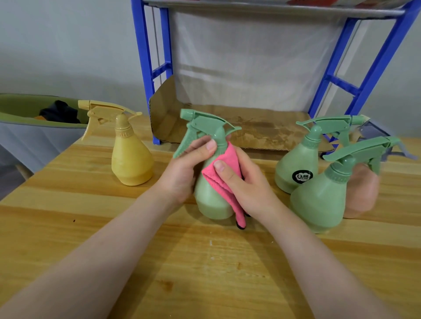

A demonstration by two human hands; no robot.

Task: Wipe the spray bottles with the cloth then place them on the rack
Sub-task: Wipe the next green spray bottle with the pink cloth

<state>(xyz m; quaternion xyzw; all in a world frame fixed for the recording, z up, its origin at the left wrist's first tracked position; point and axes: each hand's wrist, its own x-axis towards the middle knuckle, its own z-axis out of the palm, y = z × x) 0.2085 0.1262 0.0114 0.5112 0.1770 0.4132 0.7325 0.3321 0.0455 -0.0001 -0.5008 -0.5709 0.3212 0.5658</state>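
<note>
home utility corner, wooden table point(68, 227), blue rack point(145, 68)

Bare cardboard shelf point(250, 127) ahead; green bottles point(296, 164) crowding right

Matt plastic bottle point(211, 200), fuzzy cloth point(224, 173), varnished wood table point(205, 273).

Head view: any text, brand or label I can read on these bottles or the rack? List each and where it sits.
"Q...": round black sticker on the far green bottle at right; a large Q shows, the rest is too blurred to read.
Red-and-white print on the rack's top shelf: cut off, unreadable.
No text shows on the yellow bottle, the held green bottle or the pink cloth.
</note>
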